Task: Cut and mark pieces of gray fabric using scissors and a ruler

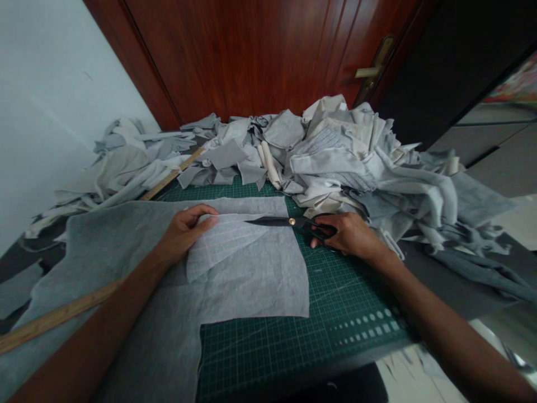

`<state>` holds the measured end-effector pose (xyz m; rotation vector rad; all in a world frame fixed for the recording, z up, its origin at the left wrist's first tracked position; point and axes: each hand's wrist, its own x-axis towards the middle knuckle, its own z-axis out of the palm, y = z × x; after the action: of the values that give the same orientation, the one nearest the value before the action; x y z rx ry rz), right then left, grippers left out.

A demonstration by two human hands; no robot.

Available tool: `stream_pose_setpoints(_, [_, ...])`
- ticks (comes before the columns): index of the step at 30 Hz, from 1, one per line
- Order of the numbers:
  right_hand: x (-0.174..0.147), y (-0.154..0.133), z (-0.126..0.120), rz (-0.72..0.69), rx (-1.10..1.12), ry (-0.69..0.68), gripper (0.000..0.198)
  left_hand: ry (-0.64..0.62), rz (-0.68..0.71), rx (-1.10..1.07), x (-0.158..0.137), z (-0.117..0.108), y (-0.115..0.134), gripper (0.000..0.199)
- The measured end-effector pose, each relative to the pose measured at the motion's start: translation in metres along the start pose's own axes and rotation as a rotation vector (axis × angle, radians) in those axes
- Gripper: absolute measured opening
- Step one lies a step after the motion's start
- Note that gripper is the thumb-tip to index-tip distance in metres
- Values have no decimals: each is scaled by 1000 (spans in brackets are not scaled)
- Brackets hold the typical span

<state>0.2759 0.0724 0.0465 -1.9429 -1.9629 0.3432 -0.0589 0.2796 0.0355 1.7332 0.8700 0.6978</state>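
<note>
My right hand (350,235) is wrapped around the handles of black scissors (272,221). Their blades point left and lie along the upper edge of a folded flap of striped fabric (226,240). With thumb and fingers, my left hand (187,229) pinches that flap at its upper left corner, left of the blade tips. Beneath it spreads a large piece of grey cloth (251,291) with a notch cut from its near side. The cloth rests on a green gridded cutting mat (260,352).
A wooden ruler (62,316) lies across the cloth under my left forearm; another wooden ruler (172,174) lies at the back left. Heaps of fabric scraps (335,151) line the table's back and right. Behind stand a wooden door (251,56) and a white wall (50,84).
</note>
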Motion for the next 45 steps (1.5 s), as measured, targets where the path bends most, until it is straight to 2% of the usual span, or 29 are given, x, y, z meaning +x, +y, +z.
stream_pose_setpoints(21, [1,2,1,-4,-42,29,4,7,24,17,0,1,2,29])
stream_pose_setpoints(37, [-2,5,2,-18,-17,18,10,-5,15,12,-1,0,0,29])
stream_pose_setpoints(45, [0,12,8,-35,-120,29,13,-26,48,0,0,-1,-3,25])
